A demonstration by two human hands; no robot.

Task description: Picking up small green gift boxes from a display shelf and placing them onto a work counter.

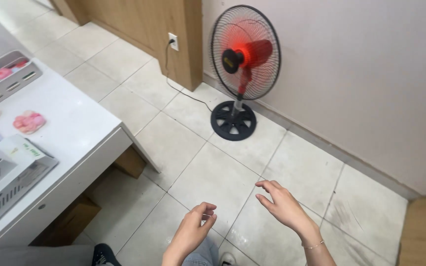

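The pale tiled floor (213,172) spreads under both hands, and the white table (75,133) runs well off to the left of the fingers, carrying a grey metal device (6,184) at its near end and a pink soft toy (28,121) farther up. Well beyond the fingertips, against the wall, stands a red-bladed pedestal fan (242,56) in a black cage on a round black base. The right hand (284,204) hovers empty with fingers spread apart and loosely curved, while the left hand (193,229), just beside it, holds nothing, its fingers (208,212) curled inward with the tips nearly together.
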